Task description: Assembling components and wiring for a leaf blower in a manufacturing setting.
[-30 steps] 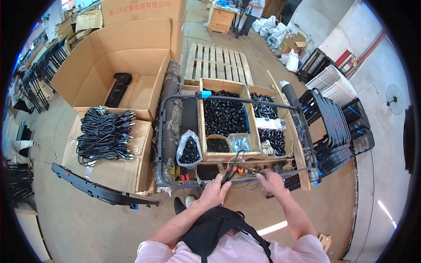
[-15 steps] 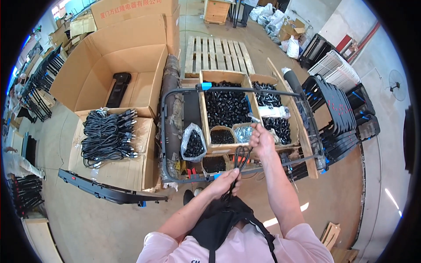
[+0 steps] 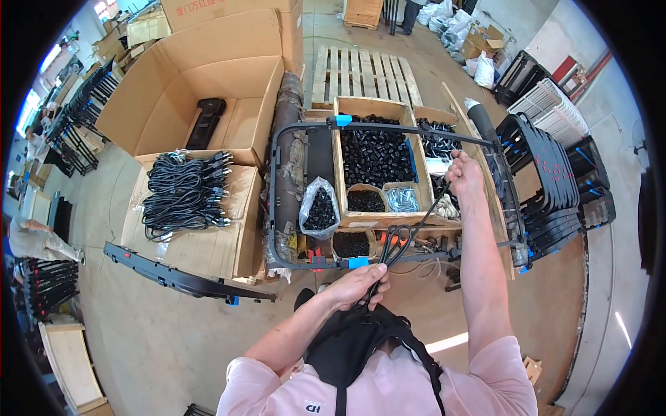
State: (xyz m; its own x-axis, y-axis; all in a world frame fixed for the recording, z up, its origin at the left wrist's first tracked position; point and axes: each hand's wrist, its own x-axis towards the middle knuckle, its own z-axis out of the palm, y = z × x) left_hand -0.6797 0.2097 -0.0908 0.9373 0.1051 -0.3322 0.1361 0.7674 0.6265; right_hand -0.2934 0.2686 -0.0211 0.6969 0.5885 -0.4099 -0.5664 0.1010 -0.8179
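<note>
Close to my body, my left hand (image 3: 357, 286) is closed round the looped middle of a black power cable (image 3: 394, 239), whose coils stick out above and below the fist. Farther forward and right, my right hand (image 3: 466, 177) pinches the same cable near one end. Between the two hands one strand runs taut on a slant. What sits inside the right fingers is partly hidden. Beneath the hands lies a black tubular frame (image 3: 276, 208) with blue clips, resting across wooden boxes of small parts.
Folded black cables (image 3: 184, 191) are piled on a carton at left, before a large open cardboard box (image 3: 243, 90). A wooden box (image 3: 336, 163) holds black caps, screws and bolts. A dark curved rail (image 3: 187, 276) lies front left. Stacked black frames (image 3: 548, 173) stand at right.
My right hand has moved right and forward, away from my left, drawing a strand of cable out straight. The left hand keeps its grip. The whole view has shifted slightly.
</note>
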